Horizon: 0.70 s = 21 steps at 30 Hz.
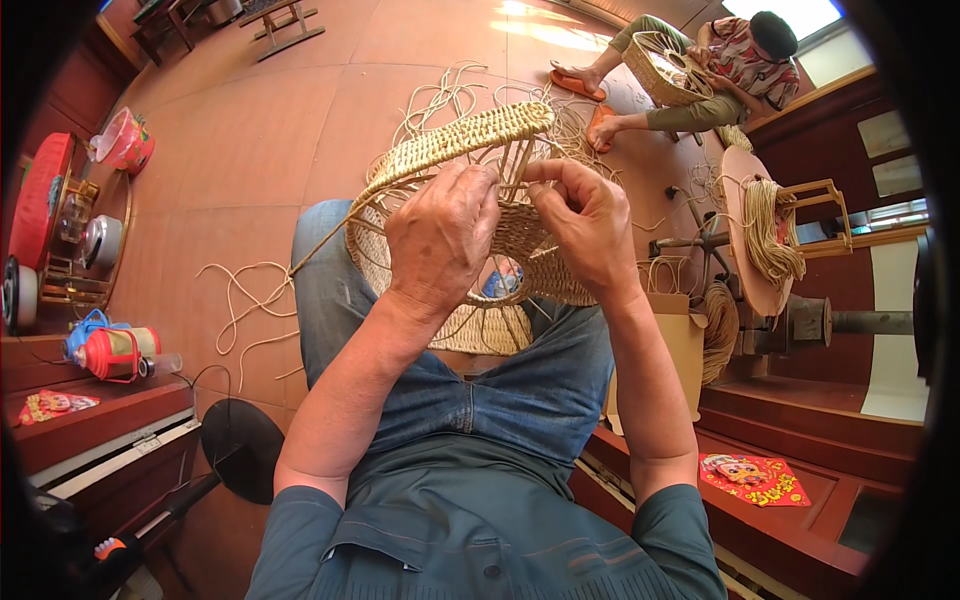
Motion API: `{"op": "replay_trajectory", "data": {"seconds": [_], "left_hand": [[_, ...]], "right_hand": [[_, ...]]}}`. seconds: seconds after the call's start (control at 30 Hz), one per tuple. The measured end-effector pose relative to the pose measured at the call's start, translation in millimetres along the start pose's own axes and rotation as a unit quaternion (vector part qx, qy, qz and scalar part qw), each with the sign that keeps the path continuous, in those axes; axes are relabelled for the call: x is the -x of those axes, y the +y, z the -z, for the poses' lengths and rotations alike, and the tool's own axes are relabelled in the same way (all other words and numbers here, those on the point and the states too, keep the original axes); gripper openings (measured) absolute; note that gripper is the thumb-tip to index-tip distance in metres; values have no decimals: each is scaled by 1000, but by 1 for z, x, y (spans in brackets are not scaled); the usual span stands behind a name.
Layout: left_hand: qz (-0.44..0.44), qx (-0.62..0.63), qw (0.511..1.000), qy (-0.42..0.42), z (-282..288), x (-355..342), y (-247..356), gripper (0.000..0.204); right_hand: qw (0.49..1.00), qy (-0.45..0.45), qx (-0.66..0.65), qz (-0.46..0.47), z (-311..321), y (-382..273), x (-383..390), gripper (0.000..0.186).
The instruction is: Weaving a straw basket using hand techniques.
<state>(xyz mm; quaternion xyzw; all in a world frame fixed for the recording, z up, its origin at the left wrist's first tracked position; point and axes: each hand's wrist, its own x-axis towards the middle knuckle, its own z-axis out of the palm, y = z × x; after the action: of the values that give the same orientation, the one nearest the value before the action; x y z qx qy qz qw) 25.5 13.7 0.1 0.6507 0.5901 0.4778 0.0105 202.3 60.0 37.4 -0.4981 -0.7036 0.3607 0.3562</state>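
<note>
A half-woven straw basket (460, 140) with bare frame rods showing rests across my lap, tilted, its round opening facing me. My left hand (440, 235) is closed at the near side of the woven band, fingertips pinched on a straw cord. Opposite it, my right hand (585, 215) has thumb and forefinger pressed together on the cord beside the upright rods. What lies exactly between the fingertips is partly hidden. One loose straw strand (322, 246) runs from the basket out to the left, past my knee.
Loose cords (440, 105) lie tangled on the tiled floor (230, 130) beyond the basket. At far right a seated person (765, 60) holds another woven basket (660, 75). A cord hank (770, 235), cardboard box (672, 350), red thermos (112, 352) and pink bucket (125, 140) stand around me.
</note>
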Motion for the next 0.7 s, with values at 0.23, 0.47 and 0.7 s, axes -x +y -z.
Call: {"op": "replay_trajectory", "data": {"seconds": [0.23,0.47,0.7], "left_hand": [[-11,-12,999,-43,6,-3,-3,11],[-37,-12,996,-75,9,-5,-5,19],[-52,-15,990,-130,16,-7,-6,22]], "right_hand": [[992,59,66,91,-10,3,15,13],[988,80,71,111,-16,6,16,12],[977,83,125,151,-21,13,19,10]]}}
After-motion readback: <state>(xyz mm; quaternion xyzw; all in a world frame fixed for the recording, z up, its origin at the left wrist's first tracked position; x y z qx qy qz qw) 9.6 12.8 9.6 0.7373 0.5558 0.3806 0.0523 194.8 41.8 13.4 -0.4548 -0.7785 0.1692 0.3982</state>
